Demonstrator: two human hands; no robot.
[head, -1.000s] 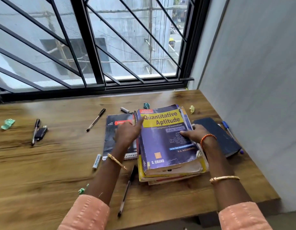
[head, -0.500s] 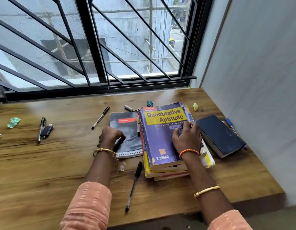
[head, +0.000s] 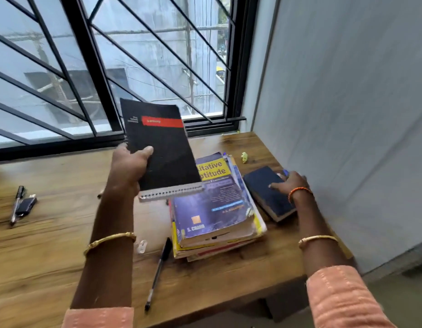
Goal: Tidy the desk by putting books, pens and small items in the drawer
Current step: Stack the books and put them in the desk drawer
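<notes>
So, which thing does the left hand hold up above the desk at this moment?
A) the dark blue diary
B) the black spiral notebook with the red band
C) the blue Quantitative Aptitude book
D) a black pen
B: the left hand grips the black spiral notebook by its edge and holds it lifted over the desk, while the other listed things lie on the wood.

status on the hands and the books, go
Left hand grips black spiral notebook, lifted off the desk. Right hand rests on dark blue book beside the book stack. Nothing in the way.
</notes>
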